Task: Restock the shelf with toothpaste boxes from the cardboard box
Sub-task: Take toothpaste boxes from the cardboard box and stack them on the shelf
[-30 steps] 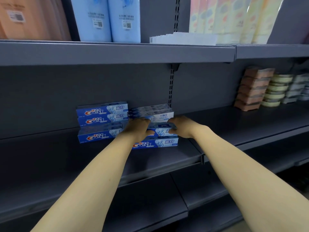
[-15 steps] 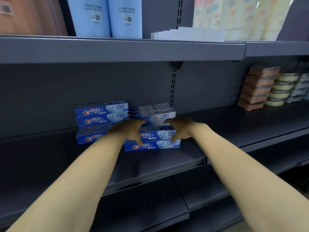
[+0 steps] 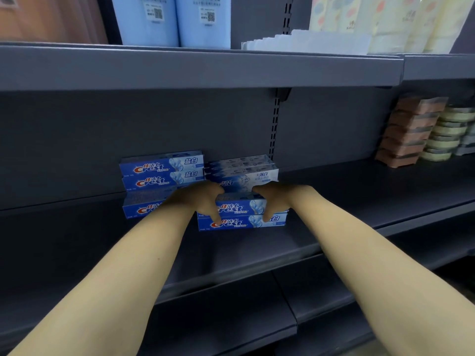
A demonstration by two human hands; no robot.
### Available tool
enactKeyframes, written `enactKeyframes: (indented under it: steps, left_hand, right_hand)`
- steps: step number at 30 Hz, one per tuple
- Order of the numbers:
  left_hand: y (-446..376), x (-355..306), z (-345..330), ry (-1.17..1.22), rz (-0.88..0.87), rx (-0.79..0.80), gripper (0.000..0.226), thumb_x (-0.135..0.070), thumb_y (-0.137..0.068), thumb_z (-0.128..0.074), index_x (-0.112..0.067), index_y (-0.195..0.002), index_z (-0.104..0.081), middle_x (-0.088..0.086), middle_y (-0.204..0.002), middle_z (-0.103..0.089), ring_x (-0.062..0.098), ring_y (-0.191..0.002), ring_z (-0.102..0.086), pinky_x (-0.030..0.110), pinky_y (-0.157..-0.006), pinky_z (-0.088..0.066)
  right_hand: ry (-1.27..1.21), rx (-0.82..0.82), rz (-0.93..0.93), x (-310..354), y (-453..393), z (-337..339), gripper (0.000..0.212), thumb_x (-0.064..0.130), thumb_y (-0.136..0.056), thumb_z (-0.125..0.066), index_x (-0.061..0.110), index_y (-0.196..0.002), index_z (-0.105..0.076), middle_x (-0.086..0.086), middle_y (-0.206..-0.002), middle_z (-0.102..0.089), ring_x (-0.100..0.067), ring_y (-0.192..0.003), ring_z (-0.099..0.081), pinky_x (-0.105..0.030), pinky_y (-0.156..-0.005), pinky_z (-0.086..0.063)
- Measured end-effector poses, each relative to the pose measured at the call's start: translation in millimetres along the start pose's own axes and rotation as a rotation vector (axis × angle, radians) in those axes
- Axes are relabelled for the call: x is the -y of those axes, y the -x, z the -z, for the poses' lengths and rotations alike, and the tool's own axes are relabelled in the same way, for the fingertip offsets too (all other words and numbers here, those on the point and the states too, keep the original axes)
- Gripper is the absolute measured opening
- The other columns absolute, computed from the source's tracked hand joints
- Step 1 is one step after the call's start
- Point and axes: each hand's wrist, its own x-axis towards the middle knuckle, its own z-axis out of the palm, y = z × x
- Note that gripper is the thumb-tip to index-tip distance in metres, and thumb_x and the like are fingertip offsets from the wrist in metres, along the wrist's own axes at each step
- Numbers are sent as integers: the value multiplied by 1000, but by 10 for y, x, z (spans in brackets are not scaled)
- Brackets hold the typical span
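Hands on glossy rectangular toothpaste boxes

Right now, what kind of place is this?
Most likely a shop aisle. Grey metal shelves in tiers carry stacked toothpaste boxes, blue packs bearing QR labels, and soap stacks. Both hands, left hand and right hand, are on the boxes.
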Motion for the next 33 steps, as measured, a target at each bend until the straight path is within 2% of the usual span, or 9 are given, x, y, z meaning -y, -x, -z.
enactKeyframes:
  steps: [8,12,19,22,26,29,33]
  left_hand:
    - [17,21,4,40,-10,21,57,-22,-70,-81,-13,-120,-56,4,-121,-60,21,-106,-57,27,-85,-47]
    - [16,51,-18,30,-9,11,59,-23,-69,-81,-14,-121,-54,4,-121,-58,21,-106,-56,29,-87,-46]
    - [78,186,63,-3,15,-2,60,-22,-72,-79,-14,-125,-51,5,-126,-56,22,-110,-54,29,-86,-44]
    - [205,353,213,-41,66,-48,65,-23,-74,-78,-14,-130,-47,6,-132,-52,25,-116,-52,33,-93,-44]
    - [427,654,397,-51,141,-86,68,-25,-74,-78,-15,-133,-46,5,-133,-51,25,-117,-51,35,-95,-44]
    - [614,874,546,-44,183,-98,60,-24,-74,-78,-16,-126,-50,4,-126,-56,22,-110,-55,32,-90,-45]
    - [807,1156,656,-24,259,-126,57,-23,-75,-77,-16,-124,-51,3,-124,-58,20,-108,-57,31,-90,-45]
  right_hand:
    - [-7,24,-7,16,-29,-17,72,22,-75,-76,15,-134,-35,-10,-133,-48,-27,-115,-51,-39,-94,-48]
    - [-8,7,-9,32,-23,-23,65,20,-76,-73,14,-130,-38,-10,-127,-51,-26,-108,-53,-32,-81,-45]
    - [-12,-42,31,149,-107,15,56,21,-75,-73,12,-123,-45,-9,-122,-54,-24,-102,-54,-33,-80,-47]
    - [-21,-83,81,331,-195,125,54,21,-76,-73,11,-121,-46,-10,-119,-55,-22,-95,-52,-30,-73,-43]
    - [-16,-125,160,640,-365,353,58,20,-75,-75,12,-126,-46,-9,-126,-54,-22,-100,-52,-29,-78,-42]
    - [-13,-132,212,915,-511,513,67,20,-76,-75,13,-134,-41,-8,-134,-49,-25,-114,-51,-27,-81,-39]
    - [72,-144,269,1292,-673,690,71,21,-79,-74,12,-139,-36,-10,-135,-48,-26,-116,-51,-30,-83,-41]
